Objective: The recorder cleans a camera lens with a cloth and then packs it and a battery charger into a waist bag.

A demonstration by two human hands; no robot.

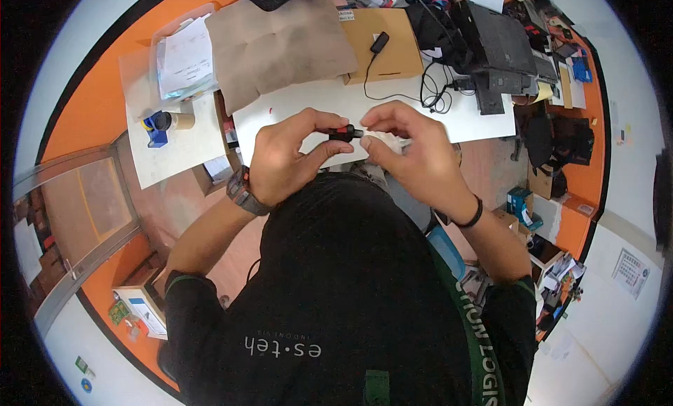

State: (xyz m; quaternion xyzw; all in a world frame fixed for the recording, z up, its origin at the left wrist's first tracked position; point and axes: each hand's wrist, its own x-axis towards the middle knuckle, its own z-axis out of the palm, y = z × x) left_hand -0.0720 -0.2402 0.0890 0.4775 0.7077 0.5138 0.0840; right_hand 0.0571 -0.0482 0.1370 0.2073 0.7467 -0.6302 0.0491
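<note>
My left hand point(289, 150) is closed, thumb and forefinger pinching a short black-and-red tool like a stubby screwdriver handle point(341, 133). A small grey metal end on it points toward my right hand point(413, 143). The fingers of that hand are curled but apart, with the thumb and forefinger around the tip and a gap showing between them. Whether they touch the tip I cannot tell. Just behind the right fingers lies something white and crumpled point(390, 141), partly hidden by the hand.
Beyond my hands stretches a white table point(294, 101) with a brown cushion point(280, 45), a cardboard box point(389, 48), a black cable point(396, 96) and a black printer-like machine point(494, 45). At left stand a tape dispenser point(155, 132) and a plastic tray of papers point(186, 62).
</note>
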